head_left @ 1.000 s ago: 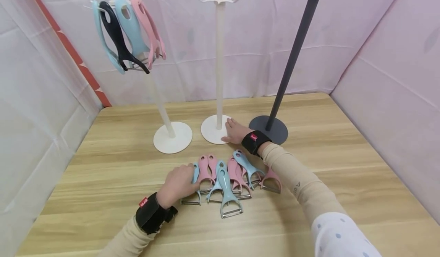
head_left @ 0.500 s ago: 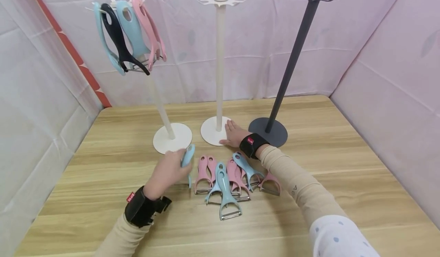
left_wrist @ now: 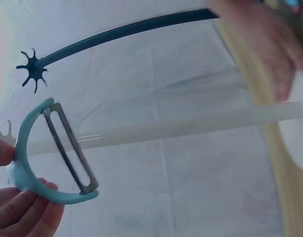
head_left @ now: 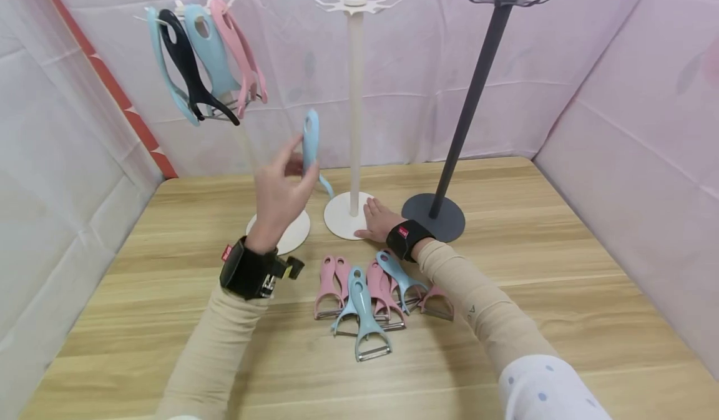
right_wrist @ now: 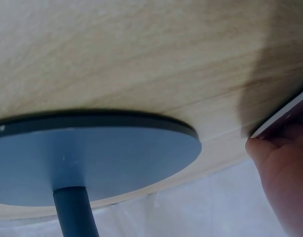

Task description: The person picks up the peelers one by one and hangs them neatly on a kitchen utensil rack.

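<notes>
My left hand (head_left: 281, 192) is raised in front of the left white stand and pinches a light blue peeler (head_left: 311, 142). Its handle points up, with the holed end free above the fingers. In the left wrist view, thumb and fingers grip the peeler (left_wrist: 24, 131) at the curved head, its metal blade exposed. My right hand (head_left: 381, 218) rests, fingers extended, on the round white base (head_left: 339, 217) of the middle stand (head_left: 356, 108). Several pink and blue peelers (head_left: 364, 304) lie overlapping on the table, just in front of the right hand.
At left, blue, black (head_left: 188, 64) and pink peelers hang from a white stand's hooks; the left hand partly covers its base (head_left: 298, 229). A dark grey stand (head_left: 474, 105) with bare hooks rises at right. Pale cloth walls (head_left: 635, 126) surround the wooden table (head_left: 550, 270).
The left hand has picked the light blue peeler off the left end of the pile and lifted it upward toward the stands. The right hand has stayed on the middle base.
</notes>
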`<state>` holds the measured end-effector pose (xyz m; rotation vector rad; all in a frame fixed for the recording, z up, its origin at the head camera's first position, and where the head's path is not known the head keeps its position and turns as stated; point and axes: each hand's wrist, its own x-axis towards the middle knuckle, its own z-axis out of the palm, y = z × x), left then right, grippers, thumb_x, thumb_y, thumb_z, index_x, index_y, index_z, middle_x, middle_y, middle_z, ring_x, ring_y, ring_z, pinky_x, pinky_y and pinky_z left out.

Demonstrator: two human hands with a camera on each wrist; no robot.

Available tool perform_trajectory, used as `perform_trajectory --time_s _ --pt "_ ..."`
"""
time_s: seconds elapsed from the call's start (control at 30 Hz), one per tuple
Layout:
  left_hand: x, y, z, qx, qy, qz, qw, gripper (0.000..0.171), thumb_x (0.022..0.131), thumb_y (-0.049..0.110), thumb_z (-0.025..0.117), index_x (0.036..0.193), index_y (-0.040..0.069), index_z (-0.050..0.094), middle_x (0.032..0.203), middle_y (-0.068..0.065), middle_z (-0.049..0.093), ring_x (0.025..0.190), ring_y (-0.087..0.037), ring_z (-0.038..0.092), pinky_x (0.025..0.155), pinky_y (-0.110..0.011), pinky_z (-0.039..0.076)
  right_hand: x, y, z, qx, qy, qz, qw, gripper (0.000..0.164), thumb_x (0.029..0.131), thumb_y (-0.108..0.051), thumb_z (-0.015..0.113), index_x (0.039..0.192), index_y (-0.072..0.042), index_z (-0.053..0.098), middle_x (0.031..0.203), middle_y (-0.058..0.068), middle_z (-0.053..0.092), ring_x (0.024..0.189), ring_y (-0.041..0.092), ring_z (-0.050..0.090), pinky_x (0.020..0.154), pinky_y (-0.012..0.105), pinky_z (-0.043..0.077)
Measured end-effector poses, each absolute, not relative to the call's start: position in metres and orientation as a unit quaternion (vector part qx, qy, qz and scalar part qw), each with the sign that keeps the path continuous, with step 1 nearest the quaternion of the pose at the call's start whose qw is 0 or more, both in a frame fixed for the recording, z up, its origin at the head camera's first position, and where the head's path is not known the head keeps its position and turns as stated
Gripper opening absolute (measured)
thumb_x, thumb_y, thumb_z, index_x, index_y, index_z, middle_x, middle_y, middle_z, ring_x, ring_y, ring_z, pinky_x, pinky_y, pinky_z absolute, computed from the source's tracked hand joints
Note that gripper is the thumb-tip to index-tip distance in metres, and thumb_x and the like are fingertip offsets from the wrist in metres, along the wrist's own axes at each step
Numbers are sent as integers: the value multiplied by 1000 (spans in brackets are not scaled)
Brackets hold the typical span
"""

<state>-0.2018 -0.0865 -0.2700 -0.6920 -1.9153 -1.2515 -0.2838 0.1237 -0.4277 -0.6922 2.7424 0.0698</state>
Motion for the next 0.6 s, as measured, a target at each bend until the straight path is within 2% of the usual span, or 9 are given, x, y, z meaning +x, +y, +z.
perform_trajectory --time_s 0.13,0.23,0.6 --pt "-211 -76 -242 -280 -726 -461 427 38 80 2 60 117 -8 55 76 -18 67 64 -23 65 63 -31 53 -282 122 -427 -237 958 20 158 83 92 -54 35 141 9 11 148 26 3 137 33 1 110 37 10" --pt "-215 -67 -224 -282 -720 -446 451 39 81 5 60 117 -9 54 77 -17 67 65 -22 64 65 -30 52 -279 122 -426 -233 959 25 160 83 93 -54 34 141 9 11 148 25 3 137 33 2 110 36 10" --pt "-223 -40 -189 -254 -720 -453 461 40 84 10 60 119 -7 53 79 -16 64 70 -22 61 69 -23 47 -277 119 -418 -229 957 30 175 83 93 -54 33 142 9 9 148 25 0 137 33 -1 110 36 8"
